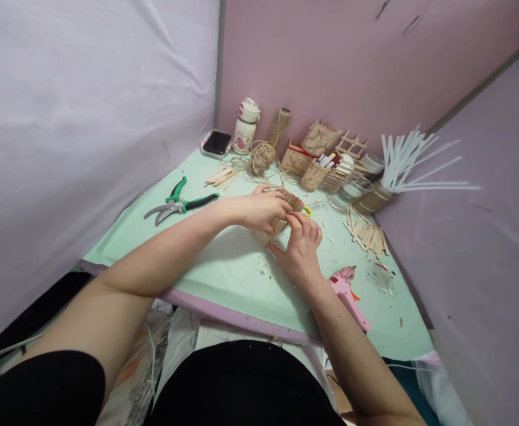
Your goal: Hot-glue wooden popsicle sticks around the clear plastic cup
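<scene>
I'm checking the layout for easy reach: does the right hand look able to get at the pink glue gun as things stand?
Probably yes: nothing seems to stand between the right hand and the pink glue gun, though the hand would first have to leave the wooden-stick piece.

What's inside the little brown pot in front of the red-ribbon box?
Pens poke out of the pot. Its side hides their lower ends and the bottom.

A white bottle (245, 131) stands beside a phone (217, 142) near the pink wall (352, 65).
</scene>
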Motion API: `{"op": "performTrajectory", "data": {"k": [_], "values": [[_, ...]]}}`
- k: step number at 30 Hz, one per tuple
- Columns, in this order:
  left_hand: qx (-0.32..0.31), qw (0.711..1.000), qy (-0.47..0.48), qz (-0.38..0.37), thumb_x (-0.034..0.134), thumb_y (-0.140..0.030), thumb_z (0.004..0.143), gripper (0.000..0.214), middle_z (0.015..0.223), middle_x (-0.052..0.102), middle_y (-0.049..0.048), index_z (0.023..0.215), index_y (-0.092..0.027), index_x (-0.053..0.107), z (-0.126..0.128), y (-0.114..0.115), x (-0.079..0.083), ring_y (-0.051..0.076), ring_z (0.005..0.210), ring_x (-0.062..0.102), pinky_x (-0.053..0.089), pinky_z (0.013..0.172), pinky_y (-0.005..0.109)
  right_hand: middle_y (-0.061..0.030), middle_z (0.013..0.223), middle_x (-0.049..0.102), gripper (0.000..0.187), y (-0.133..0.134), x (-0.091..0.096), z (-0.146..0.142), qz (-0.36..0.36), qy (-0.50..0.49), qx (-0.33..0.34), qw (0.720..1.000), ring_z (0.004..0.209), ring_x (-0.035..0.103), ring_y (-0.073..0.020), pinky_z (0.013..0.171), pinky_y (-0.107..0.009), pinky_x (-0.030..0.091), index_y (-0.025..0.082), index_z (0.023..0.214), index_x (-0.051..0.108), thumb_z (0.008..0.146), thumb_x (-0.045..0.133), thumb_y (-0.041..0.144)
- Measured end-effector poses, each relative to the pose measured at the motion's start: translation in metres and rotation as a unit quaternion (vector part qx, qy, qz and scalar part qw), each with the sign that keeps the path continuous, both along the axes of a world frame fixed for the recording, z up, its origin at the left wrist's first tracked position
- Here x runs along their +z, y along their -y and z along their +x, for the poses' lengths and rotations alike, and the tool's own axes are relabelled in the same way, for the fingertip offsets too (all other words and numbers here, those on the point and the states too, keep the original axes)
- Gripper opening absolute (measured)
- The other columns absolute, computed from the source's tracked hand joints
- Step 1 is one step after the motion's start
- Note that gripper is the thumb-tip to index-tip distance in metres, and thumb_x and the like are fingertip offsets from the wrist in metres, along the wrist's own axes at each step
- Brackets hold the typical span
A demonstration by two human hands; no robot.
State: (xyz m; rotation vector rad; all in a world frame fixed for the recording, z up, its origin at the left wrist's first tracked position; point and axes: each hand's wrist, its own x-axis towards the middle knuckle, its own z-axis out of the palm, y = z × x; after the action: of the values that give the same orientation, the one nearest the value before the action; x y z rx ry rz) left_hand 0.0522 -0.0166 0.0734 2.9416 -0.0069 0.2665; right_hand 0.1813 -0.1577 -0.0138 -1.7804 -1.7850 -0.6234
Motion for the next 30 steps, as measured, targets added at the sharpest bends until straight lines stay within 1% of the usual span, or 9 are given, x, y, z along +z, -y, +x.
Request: {"op": "performTrajectory", "data": {"k": [3,7,11,15,21,30], "values": [[-0.005,1.0,0.014,-0.015,0.066,-0.022,0.074,0.006,0.121,0.068,0.0036,0.076,-0.021,0.071,-0.001,0.003,0.002,0.029,0.123,0.05,0.021,0.109,0.046,-0.0166,0.135,0.051,0.06,0.001,0.006,0.001,-0.016,0.003,-0.006,1.0,0.13,0.042,-0.0314,0.108,-0.049,0.03,0.02,0.133,0.041,0.081,0.067,0.032],[-0.008,1.0,0.012,-0.004,0.063,-0.022,0.078,0.011,0.121,0.069,0.0042,0.069,-0.02,0.071,-0.002,0.005,0.006,0.029,0.125,0.048,0.022,0.108,0.046,-0.0156,0.133,0.055,0.046,0.0,0.01,0.001,-0.035,0.009,-0.013,0.999,0.128,0.042,-0.0315,0.107,-0.049,0.029,0.019,0.122,0.05,0.082,0.068,0.032],[-0.006,1.0,-0.007,-0.005,0.061,-0.022,0.081,0.015,0.121,0.069,0.005,0.069,-0.02,0.071,-0.002,0.005,0.009,0.029,0.124,0.049,0.023,0.108,0.046,-0.0157,0.133,0.054,0.04,-0.001,0.011,0.001,-0.043,0.002,-0.015,0.999,0.127,0.041,-0.0312,0.107,-0.05,0.029,0.019,0.119,0.053,0.083,0.067,0.03],[-0.008,1.0,-0.017,-0.017,0.061,-0.023,0.081,0.016,0.122,0.068,0.0052,0.069,-0.019,0.071,-0.002,0.004,0.008,0.029,0.123,0.05,0.023,0.107,0.047,-0.0159,0.135,0.052,0.04,-0.002,0.012,0.0,-0.053,-0.009,-0.013,0.998,0.128,0.04,-0.0314,0.106,-0.051,0.029,0.02,0.12,0.052,0.084,0.064,0.029],[-0.008,1.0,-0.013,-0.022,0.062,-0.023,0.081,0.015,0.124,0.068,0.0061,0.069,-0.019,0.07,-0.001,0.003,0.007,0.029,0.123,0.051,0.025,0.106,0.046,-0.0166,0.134,0.052,0.04,-0.002,0.012,0.0,-0.053,-0.007,-0.015,0.998,0.127,0.04,-0.0317,0.107,-0.051,0.029,0.019,0.119,0.052,0.082,0.064,0.029],[-0.004,1.0,-0.001,-0.014,0.062,-0.023,0.081,0.017,0.125,0.068,0.0051,0.067,-0.019,0.071,-0.001,0.004,0.006,0.029,0.124,0.05,0.023,0.107,0.046,-0.0175,0.135,0.05,0.053,-0.006,0.003,-0.006,-0.041,-0.009,-0.036,0.998,0.132,0.037,-0.0323,0.111,-0.053,0.024,0.019,0.122,0.047,0.074,0.066,0.032]]}}
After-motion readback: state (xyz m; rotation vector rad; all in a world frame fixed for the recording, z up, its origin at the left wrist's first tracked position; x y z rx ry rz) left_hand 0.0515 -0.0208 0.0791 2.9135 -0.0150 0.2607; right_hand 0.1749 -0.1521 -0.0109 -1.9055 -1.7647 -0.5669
